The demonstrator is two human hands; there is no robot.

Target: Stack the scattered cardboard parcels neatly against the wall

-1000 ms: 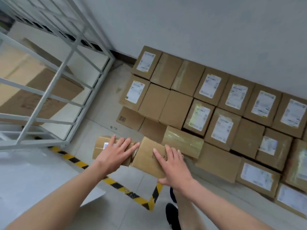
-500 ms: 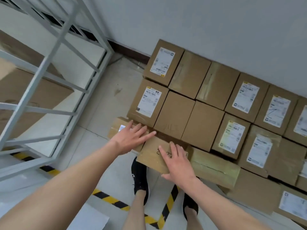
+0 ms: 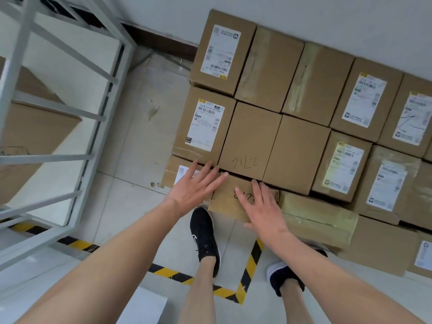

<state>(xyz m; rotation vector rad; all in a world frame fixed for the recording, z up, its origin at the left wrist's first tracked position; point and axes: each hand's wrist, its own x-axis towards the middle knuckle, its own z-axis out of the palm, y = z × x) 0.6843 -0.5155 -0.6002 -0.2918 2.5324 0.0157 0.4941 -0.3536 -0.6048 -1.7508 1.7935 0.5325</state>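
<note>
Parcels (image 3: 275, 108) stacked vs wall (image 3: 304, 17); rack (image 3: 58, 113) left; hands (image 3: 198, 185) on front-row boxes (image 3: 224, 202).

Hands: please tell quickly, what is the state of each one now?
Left hand: open, flat on the labelled parcel.
Right hand: open, flat on the handwritten parcel.

— How many parcels (image 3: 250, 141) can you count?
— Roughly sixteen, from twelve round to four o'clock; the frame edge cuts some off. Eight show white labels (image 3: 205, 125).
— Anything else?
— My left hand (image 3: 196, 183), my right hand (image 3: 261, 206), two black shoes (image 3: 205, 235), and one metal rack (image 3: 70, 157) at nine o'clock.
</note>
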